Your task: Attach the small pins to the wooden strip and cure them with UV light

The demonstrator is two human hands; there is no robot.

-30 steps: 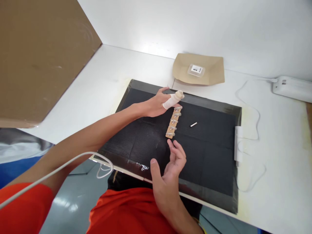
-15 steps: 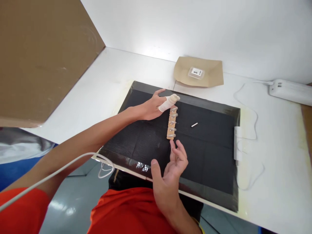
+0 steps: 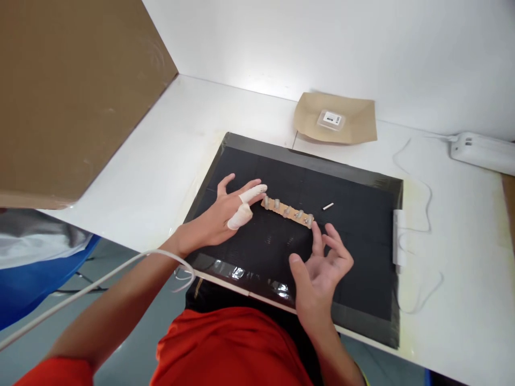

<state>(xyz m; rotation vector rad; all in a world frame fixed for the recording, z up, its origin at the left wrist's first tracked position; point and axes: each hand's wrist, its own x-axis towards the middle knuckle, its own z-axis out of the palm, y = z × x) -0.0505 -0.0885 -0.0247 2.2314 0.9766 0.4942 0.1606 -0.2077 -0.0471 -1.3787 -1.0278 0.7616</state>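
A tan strip (image 3: pixel 288 212) carries a row of several glossy grey pieces that look like false nails. It slants slightly down to the right above or on the black mat (image 3: pixel 261 279); I cannot tell whether it is lifted. My left hand (image 3: pixel 223 214), with white finger covers on thumb and index finger, is spread palm down, its fingertips against the strip's left end. At the other end, a fingertip of my right hand (image 3: pixel 322 273) touches the strip, the palm turned up and the thumb apart. Neither hand is closed round it.
A short white stick (image 3: pixel 328 206) with a dark end lies right of the strip. Behind the mat, a brown paper tray (image 3: pixel 362 126) holds a small labelled clear box (image 3: pixel 331 120). A power strip (image 3: pixel 483 153) and thin cables lie rightward; a cardboard panel (image 3: pixel 80 107) stands left.
The strip has turned from nearly lengthwise to nearly crosswise. My left hand has come nearer and leftward, my right hand has moved right, each staying at its end of the strip.
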